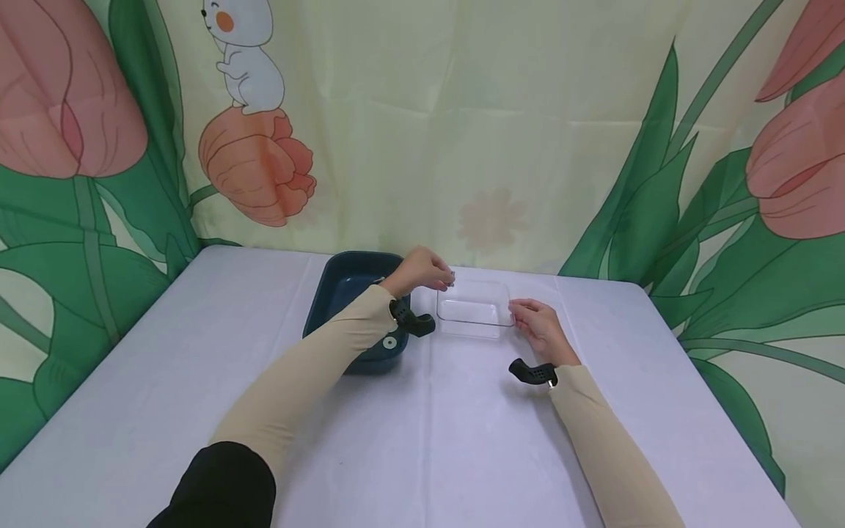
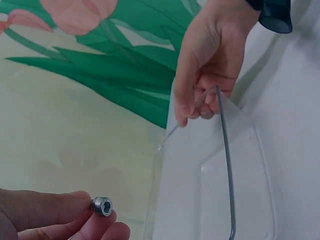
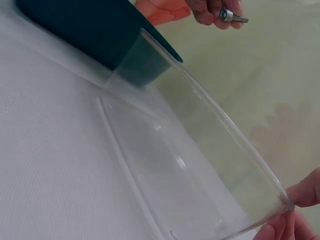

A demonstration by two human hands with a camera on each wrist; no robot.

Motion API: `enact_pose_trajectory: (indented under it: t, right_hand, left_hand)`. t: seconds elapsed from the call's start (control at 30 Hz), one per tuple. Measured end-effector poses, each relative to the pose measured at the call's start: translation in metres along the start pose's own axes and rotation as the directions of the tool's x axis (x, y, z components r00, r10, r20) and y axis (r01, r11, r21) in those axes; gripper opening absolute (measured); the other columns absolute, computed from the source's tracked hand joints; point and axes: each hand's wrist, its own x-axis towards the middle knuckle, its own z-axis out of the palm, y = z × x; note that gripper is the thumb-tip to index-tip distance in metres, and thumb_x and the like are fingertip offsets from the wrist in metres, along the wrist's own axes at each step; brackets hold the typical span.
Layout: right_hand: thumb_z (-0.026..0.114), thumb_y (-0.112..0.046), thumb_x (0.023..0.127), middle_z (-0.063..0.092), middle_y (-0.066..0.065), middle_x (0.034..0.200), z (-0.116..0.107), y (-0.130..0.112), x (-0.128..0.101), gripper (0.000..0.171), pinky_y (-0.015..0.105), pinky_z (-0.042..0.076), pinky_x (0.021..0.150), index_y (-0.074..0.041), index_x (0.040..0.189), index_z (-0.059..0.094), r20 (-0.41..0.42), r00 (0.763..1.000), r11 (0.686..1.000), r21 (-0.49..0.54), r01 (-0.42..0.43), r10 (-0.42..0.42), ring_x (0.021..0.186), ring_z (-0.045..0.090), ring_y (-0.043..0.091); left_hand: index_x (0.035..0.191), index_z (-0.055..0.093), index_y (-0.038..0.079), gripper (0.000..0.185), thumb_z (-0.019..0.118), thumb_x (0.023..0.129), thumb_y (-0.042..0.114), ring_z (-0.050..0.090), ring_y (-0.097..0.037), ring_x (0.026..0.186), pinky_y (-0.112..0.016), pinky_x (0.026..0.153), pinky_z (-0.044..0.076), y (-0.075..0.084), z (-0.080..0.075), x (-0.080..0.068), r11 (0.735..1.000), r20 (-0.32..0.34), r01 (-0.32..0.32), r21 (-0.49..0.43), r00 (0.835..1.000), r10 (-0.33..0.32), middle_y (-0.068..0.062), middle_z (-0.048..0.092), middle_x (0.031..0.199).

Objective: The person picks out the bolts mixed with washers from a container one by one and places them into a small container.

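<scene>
Head view: your left hand (image 1: 422, 271) hovers over the near-left corner of the clear tray (image 1: 475, 311), fingers pinched on something too small to make out here. Your right hand (image 1: 541, 330) grips the tray's right edge. Blue bin (image 1: 343, 286) sits just left, on the white table (image 1: 198, 367).

Left wrist view: your thumb and fingertips (image 2: 95, 220) pinch a small steel socket-head bolt (image 2: 101, 206). Light, stiff and likely slippery, so keep the pinch on the knurled head.

Right wrist view: your fingertips (image 3: 300, 200) clamp the tray's corner. Thin rigid plastic, probably light; hold by the rim.
</scene>
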Motion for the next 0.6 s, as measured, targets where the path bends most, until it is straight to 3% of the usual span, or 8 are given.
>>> enact_pose_trajectory:
  t: [0.23,0.6]
  right_hand:
    - [0.057,-0.009,0.091,0.058,-0.008,0.081,-0.003,-0.002,-0.002,0.017,0.012,0.048,0.066,-0.007,0.108,0.055,0.01,1.0,1.0,0.023,-0.008,0.008,0.073,0.052,0.004]
    - [0.058,-0.006,0.091,0.061,-0.009,0.076,-0.004,0.0,0.001,0.009,0.013,0.048,0.063,-0.01,0.098,0.057,0.018,1.0,0.999,0.051,0.003,-0.004,0.068,0.053,0.004]
  left_hand:
    - [0.1,0.07,-0.004,0.021,0.067,0.086,0.013,0.068,-0.031,0.095,-0.033,0.087,0.054,0.003,0.012,0.008,1.0,0.02,0.001,-0.014,1.0,0.0,-0.018,0.069,0.103]
    - [0.096,0.072,-0.002,0.021,0.07,0.084,0.015,0.07,-0.026,0.088,-0.026,0.081,0.056,0.0,0.021,0.017,0.993,-0.023,0.009,0.122,1.0,-0.006,-0.015,0.072,0.097]
